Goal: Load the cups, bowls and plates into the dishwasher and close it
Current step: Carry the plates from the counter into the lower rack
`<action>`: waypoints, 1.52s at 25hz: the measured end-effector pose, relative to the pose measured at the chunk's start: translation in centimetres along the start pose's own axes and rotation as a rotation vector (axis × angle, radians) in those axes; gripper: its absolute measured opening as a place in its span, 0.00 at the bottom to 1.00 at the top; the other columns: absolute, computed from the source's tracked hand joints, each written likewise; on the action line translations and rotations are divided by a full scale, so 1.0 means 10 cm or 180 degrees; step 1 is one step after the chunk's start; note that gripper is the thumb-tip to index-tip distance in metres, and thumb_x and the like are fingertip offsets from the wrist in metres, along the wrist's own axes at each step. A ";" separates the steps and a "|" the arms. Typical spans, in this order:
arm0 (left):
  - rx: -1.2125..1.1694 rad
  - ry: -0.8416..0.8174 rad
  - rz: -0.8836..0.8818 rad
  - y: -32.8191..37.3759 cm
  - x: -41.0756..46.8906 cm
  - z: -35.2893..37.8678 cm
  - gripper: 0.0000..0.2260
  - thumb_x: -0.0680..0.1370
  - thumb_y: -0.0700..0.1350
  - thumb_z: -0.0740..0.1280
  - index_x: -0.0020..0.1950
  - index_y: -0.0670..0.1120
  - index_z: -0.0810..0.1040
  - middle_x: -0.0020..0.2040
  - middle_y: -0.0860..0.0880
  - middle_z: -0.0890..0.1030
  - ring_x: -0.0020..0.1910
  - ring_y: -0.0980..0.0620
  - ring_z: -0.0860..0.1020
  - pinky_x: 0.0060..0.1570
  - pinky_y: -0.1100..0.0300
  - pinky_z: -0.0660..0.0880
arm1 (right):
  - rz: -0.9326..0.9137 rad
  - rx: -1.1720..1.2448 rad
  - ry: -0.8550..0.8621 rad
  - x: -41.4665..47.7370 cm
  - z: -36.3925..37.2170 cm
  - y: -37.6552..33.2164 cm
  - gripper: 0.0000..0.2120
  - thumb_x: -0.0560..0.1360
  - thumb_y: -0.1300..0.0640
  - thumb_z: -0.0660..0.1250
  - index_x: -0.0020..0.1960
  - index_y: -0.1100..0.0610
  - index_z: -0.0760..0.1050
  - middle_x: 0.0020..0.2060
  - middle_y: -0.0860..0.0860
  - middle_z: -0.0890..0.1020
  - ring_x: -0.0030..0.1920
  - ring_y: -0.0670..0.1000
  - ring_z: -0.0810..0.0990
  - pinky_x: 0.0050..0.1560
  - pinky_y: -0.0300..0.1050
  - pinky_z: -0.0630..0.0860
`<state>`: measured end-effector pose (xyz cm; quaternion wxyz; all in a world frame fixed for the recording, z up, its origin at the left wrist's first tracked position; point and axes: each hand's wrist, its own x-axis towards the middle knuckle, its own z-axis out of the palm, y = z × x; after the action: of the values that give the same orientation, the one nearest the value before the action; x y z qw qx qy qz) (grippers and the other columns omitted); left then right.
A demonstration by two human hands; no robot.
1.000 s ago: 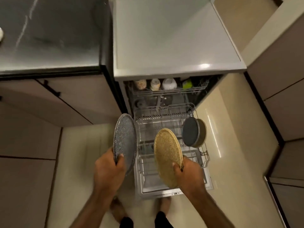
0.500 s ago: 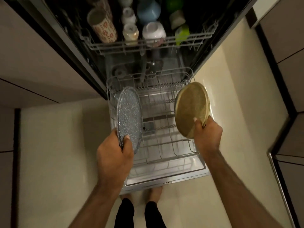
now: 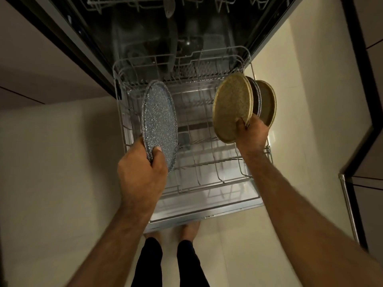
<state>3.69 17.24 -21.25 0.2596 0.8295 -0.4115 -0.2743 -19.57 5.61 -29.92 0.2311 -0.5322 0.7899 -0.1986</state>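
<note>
Grey plate (image 3: 159, 119) upright in left hand (image 3: 141, 172), thumb on the face, fingers curled behind the lower rim, clamped tight. Tan plate (image 3: 232, 106) pinched the same way at its lower edge in right hand (image 3: 251, 134), thumb in front, fingers behind. Both held over the pulled-out lower rack (image 3: 228, 180), grey at its left side, tan at its right, neither seated in the tines yet. Already racked at far right: dark plate (image 3: 256, 96) and second tan plate (image 3: 268, 102), on edge, just behind the held tan one; touching or not, cannot tell. Remainder of lower rack bare wire. Upper rack (image 3: 124, 6) only a sliver at the top edge, contents not readable. Dishwasher open, door (image 3: 207, 210) down flat under the lower rack. Progress, as a judgement: roughly midway on plates, two in, two in hand, closing not done. Left to do: slot tan beside the racked pair, slot grey, push rack in, lift door. Any cups or bowls waiting outside: not visible. Bare feet (image 3: 189, 229) at the door's front edge.
</note>
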 end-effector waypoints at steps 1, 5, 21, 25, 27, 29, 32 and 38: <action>0.0021 0.0001 -0.0007 -0.03 0.00 0.02 0.04 0.80 0.44 0.65 0.49 0.44 0.78 0.35 0.51 0.75 0.31 0.52 0.72 0.36 0.60 0.69 | -0.0003 0.0057 -0.0008 0.02 0.05 0.02 0.14 0.81 0.53 0.67 0.61 0.62 0.79 0.46 0.49 0.81 0.45 0.48 0.76 0.44 0.35 0.69; -0.0034 -0.0017 -0.0050 -0.10 -0.04 0.07 0.04 0.81 0.44 0.66 0.49 0.45 0.78 0.35 0.53 0.76 0.31 0.58 0.73 0.33 0.63 0.69 | 0.0050 0.0269 -0.0041 0.07 0.24 0.07 0.14 0.81 0.52 0.66 0.61 0.60 0.79 0.51 0.52 0.84 0.50 0.49 0.79 0.50 0.40 0.76; -0.0392 -0.0111 -0.0265 -0.24 -0.13 0.22 0.05 0.81 0.46 0.67 0.51 0.45 0.80 0.36 0.54 0.80 0.33 0.61 0.78 0.33 0.73 0.71 | 0.0120 0.0229 0.0270 -0.20 0.37 0.21 0.26 0.77 0.41 0.69 0.68 0.57 0.72 0.61 0.53 0.78 0.60 0.52 0.78 0.57 0.50 0.79; -0.0902 0.0021 -0.0445 -0.16 -0.17 0.24 0.06 0.80 0.43 0.68 0.57 0.46 0.78 0.40 0.59 0.81 0.37 0.68 0.78 0.33 0.76 0.70 | -0.0129 0.0502 0.0303 -0.64 0.28 0.05 0.20 0.80 0.44 0.66 0.65 0.56 0.75 0.53 0.50 0.81 0.50 0.48 0.81 0.51 0.47 0.82; -0.1195 0.0063 -0.0473 -0.12 -0.18 0.27 0.10 0.80 0.42 0.69 0.61 0.48 0.76 0.44 0.58 0.82 0.39 0.66 0.80 0.36 0.74 0.73 | 0.0445 0.0820 -0.0503 -0.83 0.37 0.01 0.22 0.77 0.41 0.68 0.61 0.56 0.78 0.45 0.48 0.85 0.43 0.47 0.84 0.45 0.51 0.84; -0.1479 0.0067 -0.0562 -0.13 -0.17 0.32 0.12 0.79 0.43 0.69 0.62 0.50 0.75 0.47 0.54 0.84 0.41 0.56 0.83 0.41 0.55 0.82 | 0.1496 0.1670 -0.1456 -0.91 0.49 0.04 0.24 0.76 0.40 0.69 0.61 0.57 0.79 0.48 0.51 0.86 0.42 0.51 0.84 0.37 0.47 0.81; -0.1662 0.0037 -0.0701 -0.20 -0.13 0.40 0.14 0.77 0.49 0.70 0.62 0.53 0.74 0.51 0.51 0.84 0.45 0.39 0.83 0.42 0.35 0.82 | 0.2302 0.3011 -0.2123 -0.89 0.47 0.10 0.11 0.77 0.52 0.71 0.56 0.57 0.80 0.49 0.54 0.84 0.44 0.53 0.78 0.31 0.42 0.69; -0.1350 -0.0006 -0.0893 -0.28 -0.10 0.47 0.31 0.77 0.59 0.71 0.76 0.58 0.63 0.53 0.53 0.82 0.40 0.47 0.84 0.41 0.43 0.84 | 0.1213 0.2574 -0.1138 -0.63 0.11 0.05 0.06 0.79 0.60 0.70 0.54 0.54 0.82 0.45 0.47 0.86 0.41 0.45 0.82 0.32 0.41 0.76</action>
<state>1.58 18.58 -26.19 0.3868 0.8052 -0.2258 -0.3887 -17.20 11.56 -30.14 0.5839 -0.2713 0.6808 -0.3493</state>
